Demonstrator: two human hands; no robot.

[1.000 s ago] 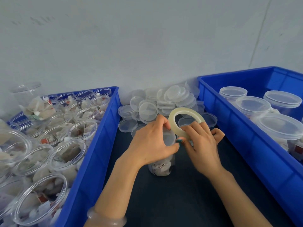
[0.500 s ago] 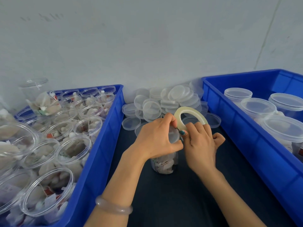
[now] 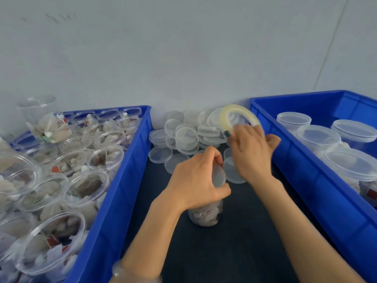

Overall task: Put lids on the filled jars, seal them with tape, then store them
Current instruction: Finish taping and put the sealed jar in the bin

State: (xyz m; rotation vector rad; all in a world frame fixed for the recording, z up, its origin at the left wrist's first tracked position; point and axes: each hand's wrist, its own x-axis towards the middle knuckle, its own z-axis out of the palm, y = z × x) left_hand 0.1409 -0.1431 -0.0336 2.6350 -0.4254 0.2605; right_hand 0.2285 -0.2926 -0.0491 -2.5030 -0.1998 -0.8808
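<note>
While the left hand (image 3: 195,180) curls fingers and thumb round the lid (image 3: 218,176) of a filled jar (image 3: 206,217) standing on the dark tabletop (image 3: 224,252) between the left blue crate (image 3: 122,180) and the right blue crate (image 3: 306,180), the right hand (image 3: 251,152) pinches a tape roll (image 3: 225,119) above the loose lids (image 3: 187,135), apart from the jar.

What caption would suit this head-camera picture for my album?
Left hand grips a lidded, filled jar while the right hand holds a tape roll.
</note>
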